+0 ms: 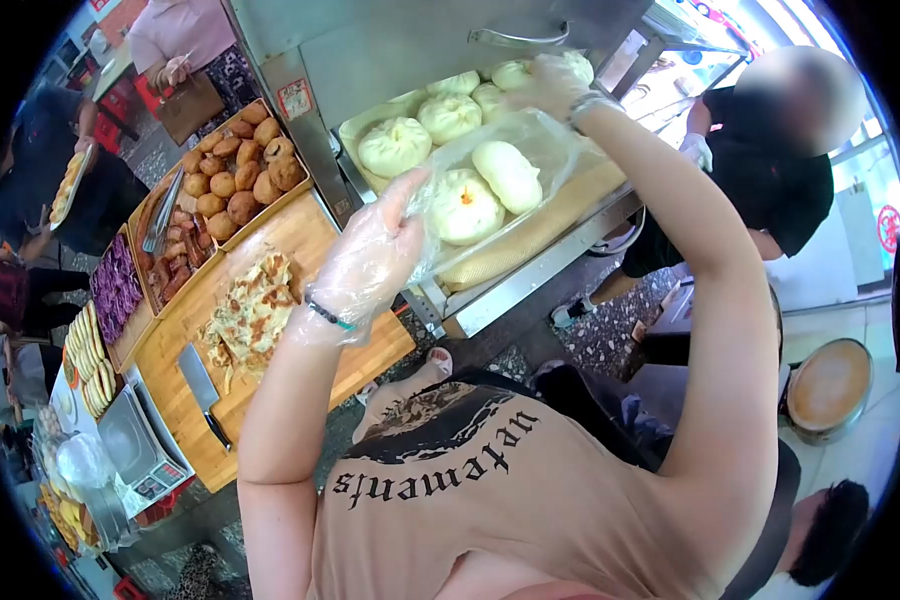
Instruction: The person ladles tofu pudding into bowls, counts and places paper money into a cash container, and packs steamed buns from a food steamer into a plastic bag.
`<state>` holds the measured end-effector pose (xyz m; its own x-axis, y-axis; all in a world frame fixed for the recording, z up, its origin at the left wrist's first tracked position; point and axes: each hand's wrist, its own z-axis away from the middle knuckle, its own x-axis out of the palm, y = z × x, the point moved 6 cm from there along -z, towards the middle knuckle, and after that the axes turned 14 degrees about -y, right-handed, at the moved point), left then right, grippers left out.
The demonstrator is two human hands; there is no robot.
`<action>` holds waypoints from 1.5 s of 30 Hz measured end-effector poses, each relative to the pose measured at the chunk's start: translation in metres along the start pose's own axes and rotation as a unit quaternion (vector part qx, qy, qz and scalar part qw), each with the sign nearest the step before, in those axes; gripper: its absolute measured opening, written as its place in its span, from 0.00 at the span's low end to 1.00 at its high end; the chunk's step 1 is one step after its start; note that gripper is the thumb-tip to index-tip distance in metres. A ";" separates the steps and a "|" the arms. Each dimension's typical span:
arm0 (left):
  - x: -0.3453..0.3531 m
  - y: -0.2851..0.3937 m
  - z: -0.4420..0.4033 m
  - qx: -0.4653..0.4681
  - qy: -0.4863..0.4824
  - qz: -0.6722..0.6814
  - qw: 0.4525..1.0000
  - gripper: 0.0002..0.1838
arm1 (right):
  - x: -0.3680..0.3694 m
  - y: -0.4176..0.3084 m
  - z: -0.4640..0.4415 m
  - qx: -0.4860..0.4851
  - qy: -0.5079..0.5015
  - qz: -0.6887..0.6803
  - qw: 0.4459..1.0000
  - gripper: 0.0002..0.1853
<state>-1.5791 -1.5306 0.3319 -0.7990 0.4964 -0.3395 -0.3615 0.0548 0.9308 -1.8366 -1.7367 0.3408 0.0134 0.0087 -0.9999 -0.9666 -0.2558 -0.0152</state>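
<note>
My left hand (pixel 375 240), in a clear plastic glove, is closed on the edge of a clear plastic bag (pixel 560 155). In that bag lie a round steamed bun (pixel 462 208) with an orange spot and a smooth oval bun (pixel 507 177). My right hand (pixel 552 88), also gloved, is over the buns at the back of the steamer tray (pixel 530 235); its fingers are blurred, and whether they grip a bun is hidden. Several pleated steamed buns (pixel 394 147) sit in the tray, which has a tan cloth liner.
To the left, a wooden board (pixel 360 345) carries chopped flatbread (pixel 252 305) and a cleaver (pixel 198 380). Beyond it are trays of fried balls (pixel 242 180), sausages with tongs (pixel 165 212) and shredded purple cabbage (pixel 117 285). A scale (pixel 145 455) stands nearby. A person in black (pixel 765 165) stands at right.
</note>
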 end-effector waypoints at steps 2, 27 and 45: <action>0.000 -0.003 0.002 0.017 0.017 -0.010 1.000 0.23 | -0.008 -0.029 0.008 0.010 0.072 0.092 0.993 0.36; -0.018 -0.005 0.002 -0.004 0.057 0.396 0.916 0.07 | -0.086 -0.060 0.104 -0.100 -0.117 -0.382 0.911 0.33; -0.008 0.001 0.006 0.018 0.066 0.354 0.933 0.06 | -0.004 0.046 -0.025 -0.094 -0.216 0.240 0.942 0.27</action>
<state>-1.5706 -1.5297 0.3366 -0.8848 0.3072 0.3503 0.2935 -0.2164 0.9311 -1.8747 -1.7723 0.3438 -0.5587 0.2305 -0.7967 -0.7714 -0.4972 0.3971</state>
